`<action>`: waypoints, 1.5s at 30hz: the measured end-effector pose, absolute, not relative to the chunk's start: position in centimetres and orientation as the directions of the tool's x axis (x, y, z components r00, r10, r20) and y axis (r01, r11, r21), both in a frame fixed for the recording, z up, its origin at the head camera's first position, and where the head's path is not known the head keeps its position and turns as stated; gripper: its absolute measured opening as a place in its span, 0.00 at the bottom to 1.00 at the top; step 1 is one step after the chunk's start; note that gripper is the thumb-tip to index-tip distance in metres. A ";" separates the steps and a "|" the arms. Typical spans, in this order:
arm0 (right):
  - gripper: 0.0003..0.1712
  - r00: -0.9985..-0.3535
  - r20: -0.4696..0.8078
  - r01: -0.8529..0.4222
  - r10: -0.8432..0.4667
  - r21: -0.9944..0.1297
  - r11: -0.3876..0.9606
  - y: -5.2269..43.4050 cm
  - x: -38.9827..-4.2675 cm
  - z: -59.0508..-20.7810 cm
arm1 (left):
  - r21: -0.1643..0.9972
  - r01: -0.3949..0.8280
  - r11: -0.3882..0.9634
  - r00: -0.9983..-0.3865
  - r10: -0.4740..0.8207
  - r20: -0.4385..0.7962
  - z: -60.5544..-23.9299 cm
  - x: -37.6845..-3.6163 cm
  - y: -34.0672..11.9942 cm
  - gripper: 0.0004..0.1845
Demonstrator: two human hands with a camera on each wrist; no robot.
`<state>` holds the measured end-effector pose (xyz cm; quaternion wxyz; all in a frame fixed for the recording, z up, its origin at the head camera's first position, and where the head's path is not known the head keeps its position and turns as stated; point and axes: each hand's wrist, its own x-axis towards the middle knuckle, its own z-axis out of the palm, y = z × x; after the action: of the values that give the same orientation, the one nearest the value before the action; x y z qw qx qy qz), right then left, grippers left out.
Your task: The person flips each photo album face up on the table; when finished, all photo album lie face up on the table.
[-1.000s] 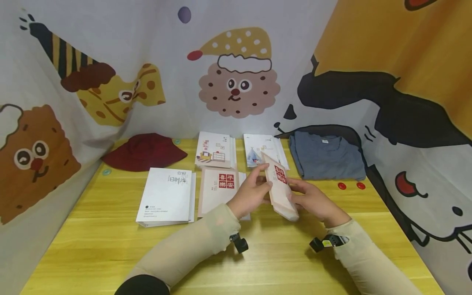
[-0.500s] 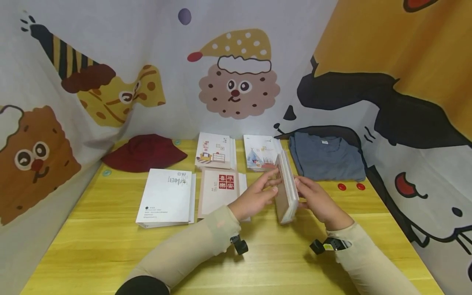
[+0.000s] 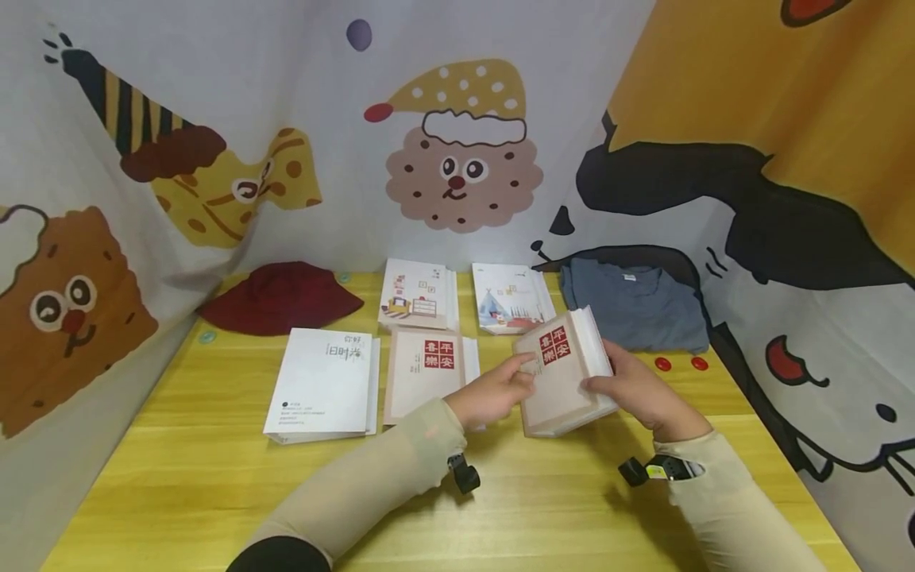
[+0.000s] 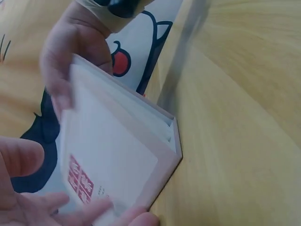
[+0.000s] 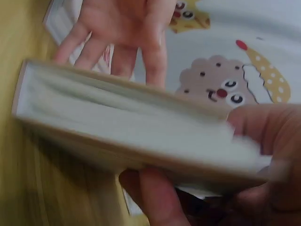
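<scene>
A pale pink photo album (image 3: pixel 554 393) with red square lettering stands tilted over the right-middle of the table. My right hand (image 3: pixel 646 393) grips it by its open page side, thumb on the front cover and fingers behind. My left hand (image 3: pixel 493 393) is at the other side, fingers extended and touching the front cover near the spine. In the right wrist view the thick white pages (image 5: pixel 141 122) show between the covers. A matching pink album (image 3: pixel 415 381) lies flat just left of my left hand, partly hidden by it.
A white album (image 3: pixel 322 381) lies at the left. Two illustrated albums (image 3: pixel 418 294) (image 3: pixel 511 298) lie at the back. Behind left is a dark red hat (image 3: pixel 286 298); behind right, a folded blue-grey shirt (image 3: pixel 632 306). Red buttons (image 3: pixel 663 364) and pale green ones (image 3: pixel 207 337) lie near the sides.
The held album has turned from its narrow edge to its front cover, which now faces me. My right hand has moved right with it, while the left has loosened to extended fingers.
</scene>
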<state>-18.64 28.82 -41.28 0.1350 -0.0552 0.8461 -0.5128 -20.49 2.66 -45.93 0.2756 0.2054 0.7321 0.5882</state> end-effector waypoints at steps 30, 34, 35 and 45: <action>0.27 -0.947 -0.271 0.024 -0.173 -0.595 0.803 27.7 -19.6 -44.3 | 0.935 -0.100 0.339 -0.830 0.490 -0.267 -45.8 -21.0 2.1 0.40; 0.28 -0.949 -0.268 0.036 -0.168 -0.618 0.785 27.6 -19.5 -44.0 | 0.923 -0.066 0.378 -0.832 0.490 -0.260 -45.3 -21.1 1.1 0.40; 0.29 -0.949 -0.267 0.041 -0.165 -0.627 0.778 27.6 -19.6 -43.9 | 0.925 -0.063 0.374 -0.832 0.492 -0.256 -45.0 -21.1 0.7 0.41; 0.37 -0.958 -0.229 0.021 -0.173 -0.657 0.754 29.1 -20.6 -41.0 | 0.951 -0.034 0.309 -0.888 0.426 -0.170 -40.7 -20.8 -5.5 0.40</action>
<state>-20.57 29.08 -41.01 0.1392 -0.0410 0.9260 -0.3486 -20.84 -5.50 -40.65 0.2004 0.1252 0.7838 0.5744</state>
